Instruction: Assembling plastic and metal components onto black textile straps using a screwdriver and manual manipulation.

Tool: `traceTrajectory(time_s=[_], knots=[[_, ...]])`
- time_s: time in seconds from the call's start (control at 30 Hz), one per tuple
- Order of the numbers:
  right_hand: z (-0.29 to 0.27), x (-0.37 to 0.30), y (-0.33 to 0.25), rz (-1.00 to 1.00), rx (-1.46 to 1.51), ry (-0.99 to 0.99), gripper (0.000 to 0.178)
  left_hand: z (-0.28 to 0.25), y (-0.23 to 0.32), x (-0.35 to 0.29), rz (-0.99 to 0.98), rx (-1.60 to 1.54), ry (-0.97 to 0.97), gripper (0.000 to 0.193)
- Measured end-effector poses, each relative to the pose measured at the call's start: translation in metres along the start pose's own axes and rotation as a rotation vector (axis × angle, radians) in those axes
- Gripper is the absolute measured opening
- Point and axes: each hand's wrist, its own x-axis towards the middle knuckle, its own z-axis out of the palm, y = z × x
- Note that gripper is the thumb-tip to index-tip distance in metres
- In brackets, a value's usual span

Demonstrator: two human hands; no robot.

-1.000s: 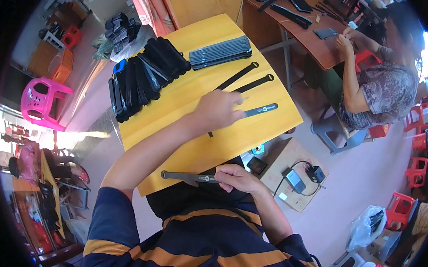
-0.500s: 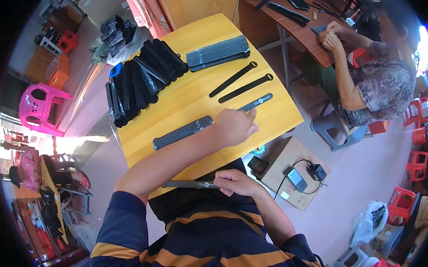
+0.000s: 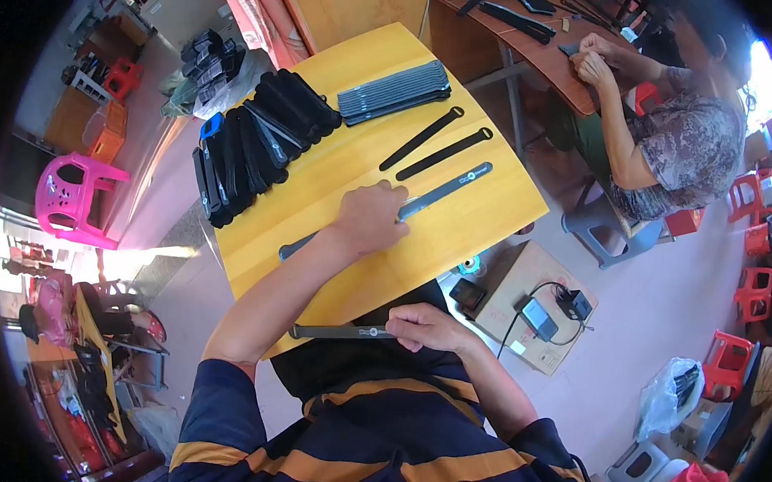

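My left hand [image 3: 371, 219] is over the middle of the yellow table, fingers curled down at the near end of a long grey strap [image 3: 447, 192] that lies slantwise. Its fingertips are partly hidden. Beneath that wrist, the end of a stack of dark straps [image 3: 291, 251] shows, mostly covered by the forearm. Close to my body, my right hand [image 3: 425, 327] is closed around one end of another grey strap [image 3: 335, 332], which stretches out to the left. Two black straps with looped ends [image 3: 446, 153] lie apart beyond the left hand.
On the yellow table [image 3: 482, 215] are a pile of black strap bundles [image 3: 266, 132] and a row of grey straps [image 3: 392, 93]. A co-worker [image 3: 674, 150] handles something small at a brown table. A carton [image 3: 529, 312] with cabled devices stands on the floor at the right.
My left hand has drawn back to the left along the grey strap, uncovering more of it and covering the stack. The right hand still holds its strap in nearly the same place.
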Motion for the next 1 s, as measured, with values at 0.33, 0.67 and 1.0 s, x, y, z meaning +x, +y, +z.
traceTrajectory(time_s=[0.33, 0.67, 1.0], knots=[[0.003, 0.002, 0.001, 0.01, 0.027, -0.008, 0.042, 0.008, -0.021, 0.004, 0.131, 0.048, -0.022, 0.023], [0.003, 0.002, 0.0, -0.003, 0.023, -0.012, 0.042, 0.021, -0.031, 0.017, 0.406, 0.235, 0.096, 0.008], [0.005, 0.001, -0.003, 0.027, -0.028, 0.011, 0.043, 0.033, -0.014, 0.033, 0.552, 0.281, 0.119, 0.018]])
